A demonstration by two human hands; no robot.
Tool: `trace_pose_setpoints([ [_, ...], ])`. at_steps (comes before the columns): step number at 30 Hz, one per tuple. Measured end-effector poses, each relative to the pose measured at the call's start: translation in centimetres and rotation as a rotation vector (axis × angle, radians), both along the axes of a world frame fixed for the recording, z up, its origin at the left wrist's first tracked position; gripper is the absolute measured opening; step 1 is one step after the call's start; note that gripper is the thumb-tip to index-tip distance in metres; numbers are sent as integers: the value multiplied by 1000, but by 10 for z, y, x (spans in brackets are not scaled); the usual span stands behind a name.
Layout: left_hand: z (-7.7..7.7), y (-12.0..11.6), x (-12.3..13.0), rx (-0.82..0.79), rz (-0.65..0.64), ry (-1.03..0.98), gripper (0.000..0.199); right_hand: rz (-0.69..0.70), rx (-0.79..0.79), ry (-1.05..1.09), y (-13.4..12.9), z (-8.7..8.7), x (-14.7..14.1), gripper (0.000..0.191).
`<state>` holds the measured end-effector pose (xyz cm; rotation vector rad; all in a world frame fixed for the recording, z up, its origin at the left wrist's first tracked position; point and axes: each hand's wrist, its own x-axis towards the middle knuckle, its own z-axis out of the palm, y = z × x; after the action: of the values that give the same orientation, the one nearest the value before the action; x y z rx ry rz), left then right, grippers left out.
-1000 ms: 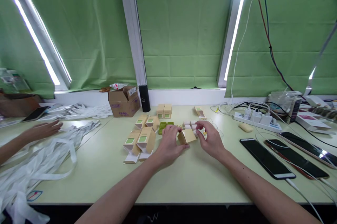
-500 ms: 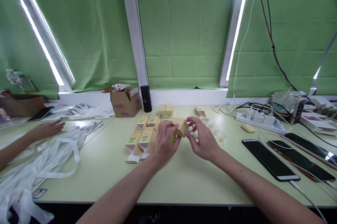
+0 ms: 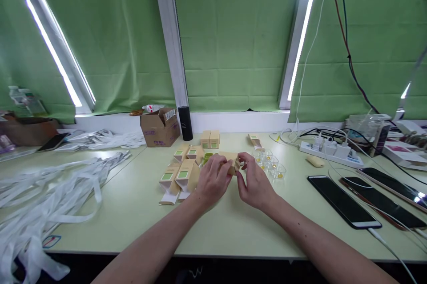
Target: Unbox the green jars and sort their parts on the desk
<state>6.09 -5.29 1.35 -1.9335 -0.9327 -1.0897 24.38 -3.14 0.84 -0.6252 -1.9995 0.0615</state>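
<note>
Holding, in the head view, a small tan box [image 3: 229, 156] over the middle of the pale table [image 3: 247, 230]. Gripping its left part narrowly between thumb and fingers of the left hand [image 3: 213, 177]. Meeting its right end with the curved fingertips of the right hand [image 3: 254, 182], thumb just below; cannot tell whether pinched on it. Running, along its long axis, roughly left to right, and pointing one end face toward the right hand. Partly hidden behind the left fingers, so cannot tell the exact tilt.

Lying just left of the left hand: four tan cartons [image 3: 187, 175] with green labels, the nearer two with white flaps turned toward the body. Behind: green pieces [image 3: 207, 158] and two pale cartons [image 3: 211, 140] side by side. Beyond the right hand: clear cups [image 3: 279, 173] with yellow bits. Farther out: white straps [image 3: 63, 199] at left, phones [image 3: 343, 202] and a power strip [image 3: 333, 154] at right. Hanging at the back: green curtains [image 3: 230, 39].

Reaching down to the near edge [image 3: 243, 256], a stretch of tabletop between the forearms. Hemmed by tan cartons on the left, by clear cups on the right.
</note>
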Motion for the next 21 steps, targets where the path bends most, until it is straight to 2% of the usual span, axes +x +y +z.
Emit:
trace_pose_setpoints([
  [5,1,-2,2,-97,-1,4,41,-19,-19,-3,2,-4,0,55],
  [12,-5,-2,3,-253,-27,-94,48,-51,-21,13,8,-7,-1,50],
  [21,-6,0,3,-307,-51,-142,44,-68,-4,24,10,-7,-2,43],
])
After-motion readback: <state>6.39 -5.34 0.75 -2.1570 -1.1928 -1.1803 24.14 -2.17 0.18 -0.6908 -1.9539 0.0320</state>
